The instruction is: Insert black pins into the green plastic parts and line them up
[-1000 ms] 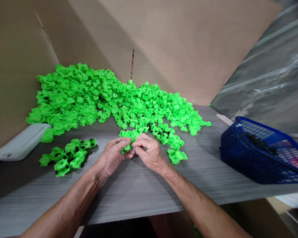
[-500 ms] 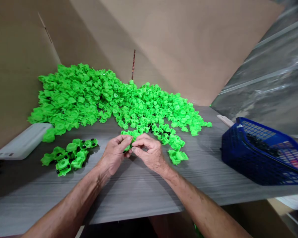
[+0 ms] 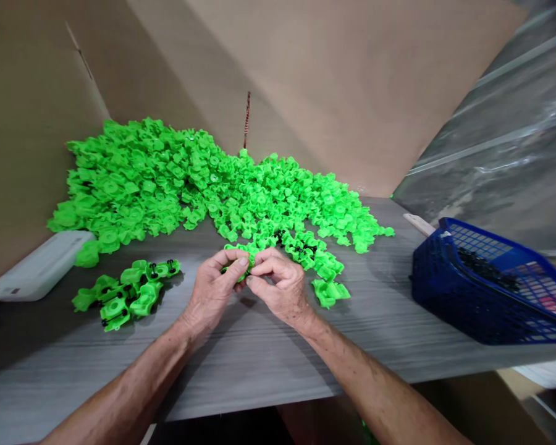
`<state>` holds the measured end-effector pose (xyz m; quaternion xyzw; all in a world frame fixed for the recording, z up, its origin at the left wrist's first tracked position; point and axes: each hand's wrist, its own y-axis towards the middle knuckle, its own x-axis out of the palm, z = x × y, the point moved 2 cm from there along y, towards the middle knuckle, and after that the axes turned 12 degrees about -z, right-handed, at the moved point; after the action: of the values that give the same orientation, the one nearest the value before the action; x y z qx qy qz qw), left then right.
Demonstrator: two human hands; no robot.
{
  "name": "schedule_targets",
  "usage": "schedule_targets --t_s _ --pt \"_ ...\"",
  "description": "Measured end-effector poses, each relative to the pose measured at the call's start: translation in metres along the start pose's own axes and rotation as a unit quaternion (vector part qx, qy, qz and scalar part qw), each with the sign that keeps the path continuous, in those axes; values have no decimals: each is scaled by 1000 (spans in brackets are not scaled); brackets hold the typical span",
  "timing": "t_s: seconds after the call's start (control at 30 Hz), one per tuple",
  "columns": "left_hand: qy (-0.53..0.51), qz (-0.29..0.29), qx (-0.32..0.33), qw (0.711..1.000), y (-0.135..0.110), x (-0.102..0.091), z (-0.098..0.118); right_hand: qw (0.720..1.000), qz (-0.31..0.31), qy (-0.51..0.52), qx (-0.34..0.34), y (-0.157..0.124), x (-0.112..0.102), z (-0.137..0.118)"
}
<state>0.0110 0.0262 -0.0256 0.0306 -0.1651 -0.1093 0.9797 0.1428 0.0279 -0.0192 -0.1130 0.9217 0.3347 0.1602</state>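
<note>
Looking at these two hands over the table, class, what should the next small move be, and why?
Perhaps tilt the held green piece slightly to show its near side: the left hand grips it, the right hand is close against it, and together they hide most of it, so whether it carries black parts like the green cluster lying left cannot be told.

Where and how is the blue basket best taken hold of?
I would probably grip the blue basket by its rim, from above, at the end nearer the right hand: the top is open, and the dark parts lie below the rim.
</note>
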Motion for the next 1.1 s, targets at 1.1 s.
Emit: schedule_targets --t_s 1.1 --pt "617 58 28 784 -27 -74 40 981 45 -128 137 5 -43 67"
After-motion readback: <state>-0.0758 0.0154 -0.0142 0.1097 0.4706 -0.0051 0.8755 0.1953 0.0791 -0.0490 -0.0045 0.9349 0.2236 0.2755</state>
